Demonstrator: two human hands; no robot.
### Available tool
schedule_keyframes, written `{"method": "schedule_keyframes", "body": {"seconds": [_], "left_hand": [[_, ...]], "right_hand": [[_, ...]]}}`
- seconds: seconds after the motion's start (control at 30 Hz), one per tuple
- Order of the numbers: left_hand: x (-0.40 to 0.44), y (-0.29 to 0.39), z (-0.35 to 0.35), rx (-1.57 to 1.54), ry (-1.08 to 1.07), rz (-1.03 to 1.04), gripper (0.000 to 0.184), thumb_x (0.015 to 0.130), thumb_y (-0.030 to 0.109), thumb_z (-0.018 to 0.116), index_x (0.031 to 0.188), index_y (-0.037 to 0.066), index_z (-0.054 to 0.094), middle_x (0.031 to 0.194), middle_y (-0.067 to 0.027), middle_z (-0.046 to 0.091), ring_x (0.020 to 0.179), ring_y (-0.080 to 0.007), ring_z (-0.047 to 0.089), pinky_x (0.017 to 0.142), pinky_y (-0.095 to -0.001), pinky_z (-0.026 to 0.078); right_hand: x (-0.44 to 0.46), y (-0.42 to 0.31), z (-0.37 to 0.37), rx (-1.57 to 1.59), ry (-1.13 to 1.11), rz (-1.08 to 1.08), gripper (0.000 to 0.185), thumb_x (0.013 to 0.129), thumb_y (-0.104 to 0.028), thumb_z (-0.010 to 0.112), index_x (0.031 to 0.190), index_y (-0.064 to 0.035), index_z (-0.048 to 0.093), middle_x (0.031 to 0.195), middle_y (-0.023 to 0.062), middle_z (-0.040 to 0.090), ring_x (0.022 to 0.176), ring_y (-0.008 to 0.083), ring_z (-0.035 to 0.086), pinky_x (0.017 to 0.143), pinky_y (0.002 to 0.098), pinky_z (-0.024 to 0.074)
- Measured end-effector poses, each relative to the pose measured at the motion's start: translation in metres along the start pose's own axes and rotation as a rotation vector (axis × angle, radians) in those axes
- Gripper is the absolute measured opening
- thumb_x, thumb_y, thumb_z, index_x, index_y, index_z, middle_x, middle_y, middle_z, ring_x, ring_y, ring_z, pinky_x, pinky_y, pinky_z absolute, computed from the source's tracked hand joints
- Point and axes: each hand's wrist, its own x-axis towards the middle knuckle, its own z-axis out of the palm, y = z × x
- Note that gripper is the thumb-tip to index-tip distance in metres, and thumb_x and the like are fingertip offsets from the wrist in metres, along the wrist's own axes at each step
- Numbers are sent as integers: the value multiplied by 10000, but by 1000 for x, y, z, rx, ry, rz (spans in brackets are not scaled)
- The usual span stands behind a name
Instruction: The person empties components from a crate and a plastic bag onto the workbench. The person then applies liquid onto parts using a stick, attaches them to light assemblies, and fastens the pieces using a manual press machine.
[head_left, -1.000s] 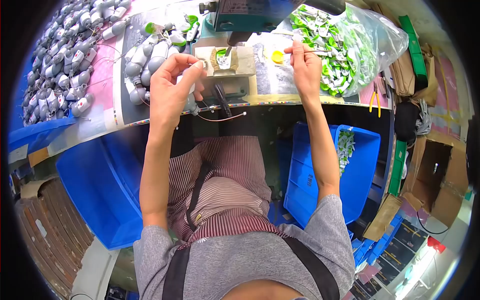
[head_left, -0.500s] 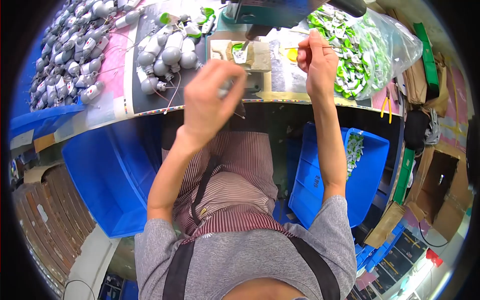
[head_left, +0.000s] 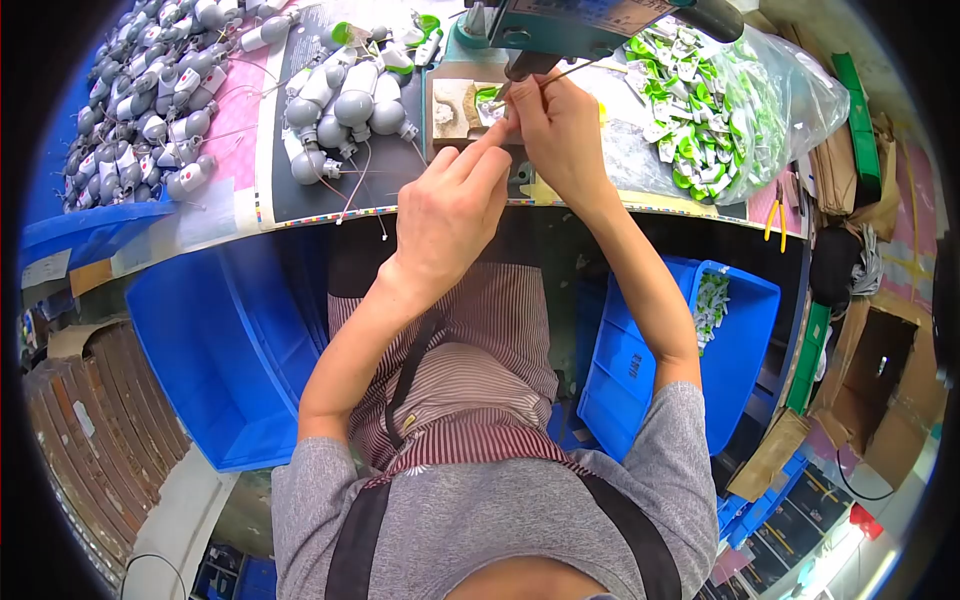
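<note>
Both hands meet at the wooden block fixture (head_left: 455, 110) under the green press (head_left: 560, 28). My right hand (head_left: 562, 135) is closed around a thin dark stick (head_left: 577, 69), its fingertips over a green-and-white part (head_left: 487, 96) in the fixture. Just below and to the left, my left hand (head_left: 450, 210) is closed with its index finger reaching to the right fingertips; what it pinches is hidden. Beside it lie grey-and-white bulb-shaped parts (head_left: 354, 106) with thin wires hanging over the table edge.
Many more grey-and-white parts (head_left: 150, 125) cover the left. At the right are green-and-white pieces (head_left: 690, 130), a clear plastic bag (head_left: 790, 95) and yellow-handled pliers (head_left: 775, 215). Below the table (head_left: 225, 212) stand a left blue bin (head_left: 215, 370) and a right blue bin (head_left: 735, 370).
My right hand has moved left with the stick, from beside the green-and-white pile to the fixture. My left hand has moved right and meets it there. The view has shifted slightly.
</note>
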Motion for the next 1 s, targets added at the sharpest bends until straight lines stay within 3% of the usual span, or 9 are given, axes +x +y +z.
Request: {"method": "schedule_keyframes", "body": {"seconds": [0.1, 0.23, 0.3, 0.37, 0.43, 0.47, 0.5, 0.83, 1.0], "left_hand": [[0, 1, -1, 10, -15, -4, 145, 787, 26, 677, 873, 60, 565, 1190, -56, 693, 723, -224, 612, 582, -357, 538], [1, 1, -2, -58, 24, -10, 139, 786, 25, 693, 885, 57, 600, 1134, -76, 708, 720, -230, 619, 606, -356, 531], [5, -4, -3, -158, 98, 22, 125, 797, 13, 707, 899, 53, 647, 1060, -83, 726, 723, -205, 645, 635, -315, 530], [9, -6, -7, -232, 156, -210, 105, 832, 44, 718, 922, 38, 666, 954, -54, 718, 697, -148, 625, 626, -280, 511], [13, -13, -6, -477, 152, -536, 143, 891, 136, 729, 957, 13, 697, 790, 24, 645, 647, -36, 553, 578, -207, 456], [19, -14, -9, -579, 127, -629, 152, 896, 151, 727, 957, 14, 702, 765, 39, 627, 620, -20, 531, 553, -191, 436], [24, -15, -12, -680, 104, -720, 162, 901, 166, 724, 958, 15, 708, 740, 53, 610, 593, -4, 508, 529, -174, 416], [31, -25, -1, -589, 147, -707, 166, 833, 172, 724, 881, 13, 728, 651, 26, 641, 588, -16, 532, 537, -210, 426], [32, -22, 0, -611, 153, -732, 170, 833, 188, 717, 885, 28, 733, 651, 2, 655, 596, -28, 552, 549, -227, 446]], "right_hand": [[4, 7, 2, -150, -4, -136, 289, 1018, -251, 541, 876, -5, 595, 617, 67, 619, 536, 138, 600, 504, 301, 457], [12, -15, -16, 446, -65, 306, 331, 1018, -227, 478, 834, -21, 660, 625, 32, 605, 503, 86, 521, 446, 219, 369], [21, -20, -36, 527, -161, 370, 367, 1042, -408, 493, 955, -62, 577, 602, 52, 636, 429, 84, 533, 383, 217, 359], [33, -37, -52, 531, -75, 267, 339, 969, -189, 415, 712, -40, 579, 520, 35, 497, 434, 92, 410, 415, 240, 255], [76, 16, -89, 576, 77, 267, 303, 985, -187, 458, 728, -53, 547, 522, 8, 442, 462, 99, 361, 494, 256, 294], [97, 24, -109, 795, 9, 132, 395, 999, -254, 501, 701, -14, 595, 531, 28, 519, 482, 106, 444, 530, 254, 349], [108, 11, -116, 964, 37, 157, 336, 1052, -203, 420, 963, -8, 679, 719, 62, 653, 559, 157, 582, 475, 278, 445], [78, -151, -119, -143, 395, -827, 365, 1009, -260, 571, 698, -69, 578, 568, -3, 495, 464, 94, 386, 473, 273, 304], [31, -138, -121, -425, 595, -617, 459, 986, -303, 589, 657, 14, 635, 582, 64, 611, 508, 114, 520, 555, 259, 397]]}}
